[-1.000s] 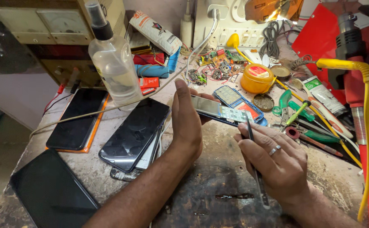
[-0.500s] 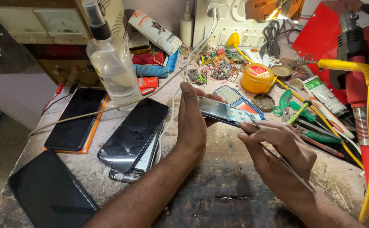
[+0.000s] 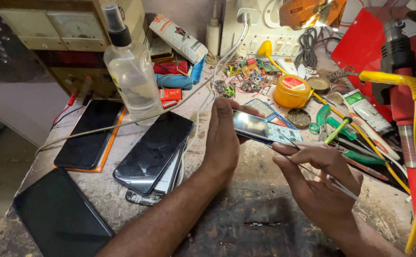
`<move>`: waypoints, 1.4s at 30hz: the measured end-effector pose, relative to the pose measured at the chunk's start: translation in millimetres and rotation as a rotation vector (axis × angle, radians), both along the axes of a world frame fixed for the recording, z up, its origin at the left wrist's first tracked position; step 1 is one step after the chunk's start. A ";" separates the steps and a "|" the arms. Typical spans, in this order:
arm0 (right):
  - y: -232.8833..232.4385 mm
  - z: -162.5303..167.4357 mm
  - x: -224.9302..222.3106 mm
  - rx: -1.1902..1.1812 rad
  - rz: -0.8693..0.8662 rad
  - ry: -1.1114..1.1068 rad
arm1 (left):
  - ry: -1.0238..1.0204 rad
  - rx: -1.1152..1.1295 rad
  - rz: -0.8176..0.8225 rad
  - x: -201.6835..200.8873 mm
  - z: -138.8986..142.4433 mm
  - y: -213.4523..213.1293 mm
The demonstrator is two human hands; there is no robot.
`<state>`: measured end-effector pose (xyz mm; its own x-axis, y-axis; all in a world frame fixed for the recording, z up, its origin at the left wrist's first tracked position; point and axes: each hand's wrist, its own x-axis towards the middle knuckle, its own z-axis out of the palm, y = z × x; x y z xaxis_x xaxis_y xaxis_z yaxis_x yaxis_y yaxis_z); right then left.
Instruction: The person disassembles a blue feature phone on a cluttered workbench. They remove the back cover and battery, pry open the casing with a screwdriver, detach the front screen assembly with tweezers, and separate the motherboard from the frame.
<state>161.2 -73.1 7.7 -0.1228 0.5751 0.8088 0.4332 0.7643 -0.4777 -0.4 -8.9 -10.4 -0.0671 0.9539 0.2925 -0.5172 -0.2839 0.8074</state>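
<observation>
Cluttered workbench (image 3: 246, 223) under me: my left hand (image 3: 222, 138) grips a phone (image 3: 260, 127) by its edge, my right hand (image 3: 319, 183) pinches tweezers (image 3: 312, 171) at its corner

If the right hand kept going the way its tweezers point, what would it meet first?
The right hand aims its tweezers up and left at the opened phone held by the left hand. The phone's near edge comes first; the tips look almost on it, though depth is unclear.

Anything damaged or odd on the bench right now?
Yes. The phone in the left hand is open, its insides exposed, with tweezers in the right hand at it. Loose circuit boards lie scattered behind.
</observation>
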 end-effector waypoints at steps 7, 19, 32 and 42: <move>-3.1 -5.0 5.8 0.006 0.054 -0.020 | 0.112 0.165 -0.074 4.6 -1.8 -8.6; -6.4 -3.5 3.6 -0.031 0.042 -0.049 | 0.123 0.172 -0.145 3.0 -1.7 -11.5; 10.6 -0.6 17.1 -0.297 0.150 0.324 | -0.074 -0.063 -0.405 -4.6 -4.9 -5.9; 6.2 2.2 12.0 -0.310 0.111 0.285 | -0.228 -0.141 -0.567 -4.9 -6.0 -6.5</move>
